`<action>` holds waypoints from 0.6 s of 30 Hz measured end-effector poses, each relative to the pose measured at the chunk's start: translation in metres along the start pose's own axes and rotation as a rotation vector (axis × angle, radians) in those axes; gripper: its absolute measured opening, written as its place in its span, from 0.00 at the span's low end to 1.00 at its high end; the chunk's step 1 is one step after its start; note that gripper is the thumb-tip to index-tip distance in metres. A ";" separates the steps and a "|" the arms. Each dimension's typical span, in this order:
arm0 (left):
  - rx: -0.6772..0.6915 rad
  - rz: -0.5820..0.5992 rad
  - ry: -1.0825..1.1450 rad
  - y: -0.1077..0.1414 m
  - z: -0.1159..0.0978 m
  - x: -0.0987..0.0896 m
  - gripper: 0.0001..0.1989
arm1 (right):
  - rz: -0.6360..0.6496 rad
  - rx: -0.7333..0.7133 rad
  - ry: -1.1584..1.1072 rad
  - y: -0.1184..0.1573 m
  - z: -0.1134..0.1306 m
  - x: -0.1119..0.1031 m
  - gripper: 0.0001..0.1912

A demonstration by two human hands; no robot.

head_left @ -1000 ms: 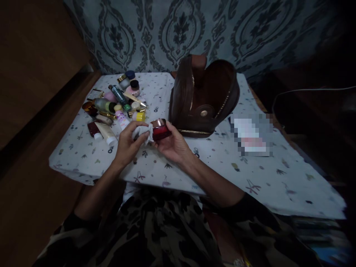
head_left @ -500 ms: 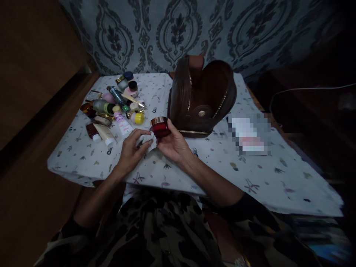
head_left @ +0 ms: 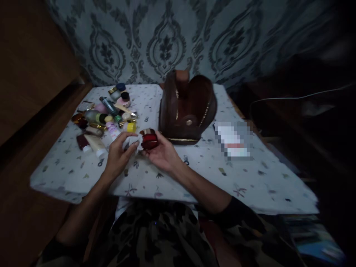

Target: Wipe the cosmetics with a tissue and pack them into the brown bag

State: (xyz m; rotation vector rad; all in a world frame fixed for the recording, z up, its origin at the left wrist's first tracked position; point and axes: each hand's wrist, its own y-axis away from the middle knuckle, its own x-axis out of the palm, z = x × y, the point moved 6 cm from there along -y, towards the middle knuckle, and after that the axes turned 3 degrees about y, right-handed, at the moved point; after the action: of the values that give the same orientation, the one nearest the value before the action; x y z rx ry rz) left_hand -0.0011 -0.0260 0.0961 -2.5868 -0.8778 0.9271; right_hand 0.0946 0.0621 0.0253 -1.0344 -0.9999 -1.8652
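A red cream jar (head_left: 150, 142) with a shiny copper-coloured lid rests in my right hand (head_left: 164, 154), fingers closed round its right side and underside. My left hand (head_left: 118, 154) pinches a crumpled white tissue (head_left: 134, 142) against the jar's left side. Behind the jar stands a brown leather bag (head_left: 174, 126), upright with its zipped top gaping. To the left of my hands lie a yellow-capped bottle (head_left: 130, 127), a purple and white tube (head_left: 112, 129) and a cream-coloured tube (head_left: 96, 145).
Several more bottles, jars and tubes (head_left: 109, 105) crowd the table's left side. A blurred-out flat item (head_left: 233, 141) lies right of the bag. The patterned white tablecloth (head_left: 205, 181) covers the table; a patterned curtain (head_left: 167, 44) hangs behind, and a thin white cable (head_left: 292, 98) runs at right.
The whole scene has shifted left and slightly down as the head view turned. The jar is tilted more in my right hand, the tissue still against it.
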 end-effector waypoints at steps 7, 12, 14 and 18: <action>-0.087 0.072 -0.043 0.016 0.002 0.010 0.13 | -0.031 -0.050 -0.095 -0.003 0.003 0.001 0.08; -0.094 0.100 -0.071 0.020 0.003 0.013 0.17 | -0.031 -0.016 -0.104 -0.005 0.004 -0.003 0.10; -0.142 0.102 -0.098 0.018 0.007 0.010 0.18 | -0.020 0.000 -0.076 -0.005 0.004 -0.004 0.11; -0.161 0.029 -0.229 0.007 0.006 -0.001 0.21 | 0.000 0.040 -0.047 -0.004 -0.002 -0.005 0.12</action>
State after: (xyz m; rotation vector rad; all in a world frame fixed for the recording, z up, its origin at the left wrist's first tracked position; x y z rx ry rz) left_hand -0.0023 -0.0322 0.0890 -2.6698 -1.0140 1.2270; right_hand 0.0921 0.0626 0.0193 -1.0592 -1.0604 -1.8213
